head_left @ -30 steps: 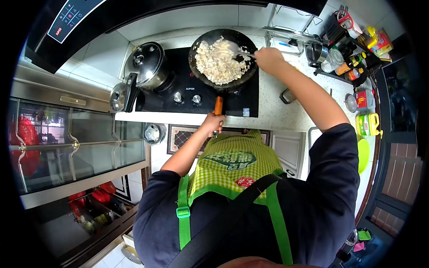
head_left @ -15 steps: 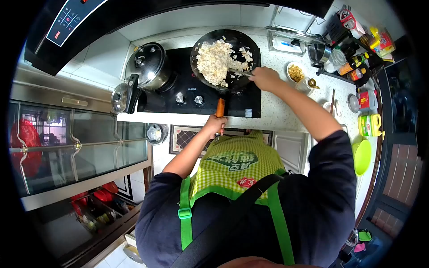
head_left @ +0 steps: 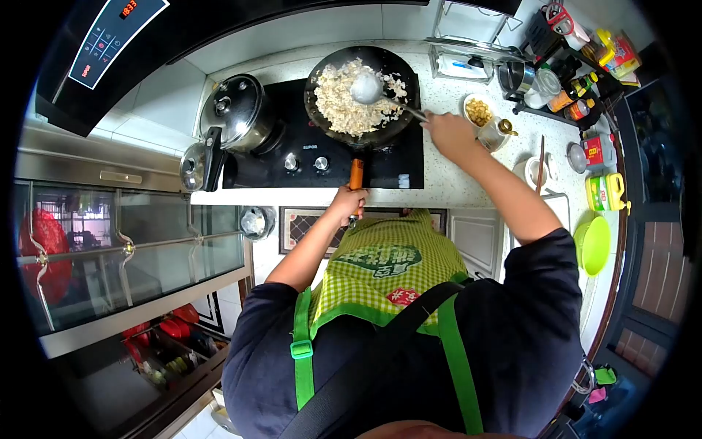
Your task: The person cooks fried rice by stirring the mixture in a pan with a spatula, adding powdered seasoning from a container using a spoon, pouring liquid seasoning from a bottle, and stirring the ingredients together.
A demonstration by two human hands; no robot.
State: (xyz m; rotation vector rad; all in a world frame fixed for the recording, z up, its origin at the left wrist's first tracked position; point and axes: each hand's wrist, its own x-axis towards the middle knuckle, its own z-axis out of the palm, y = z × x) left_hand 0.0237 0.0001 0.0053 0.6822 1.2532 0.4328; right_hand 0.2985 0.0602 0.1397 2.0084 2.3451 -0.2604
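Observation:
My left hand (head_left: 349,203) is closed around the orange-brown handle (head_left: 356,174) of a black wok (head_left: 396,64) on the hob. Pale rice-like food (head_left: 340,102) in small lumps covers much of the wok's inside. My right hand (head_left: 449,136) grips the end of a metal ladle (head_left: 367,88), right of the wok. The ladle's rounded bowl lies over the food near the wok's middle, its underside facing up. Whether it presses on the food I cannot tell.
A pressure cooker (head_left: 232,111) stands left of the wok. On the right counter are a bowl of yellowish pieces (head_left: 479,112), a glass jar (head_left: 494,134), a white bowl with chopsticks (head_left: 531,173), a yellow jug (head_left: 605,193) and a green basin (head_left: 591,247). Bottles crowd a black rack (head_left: 545,115).
The ladle's bowl has come up from within the food at the wok's right, moved left and turned underside up. My right hand shifted slightly right. My left hand stays on the handle.

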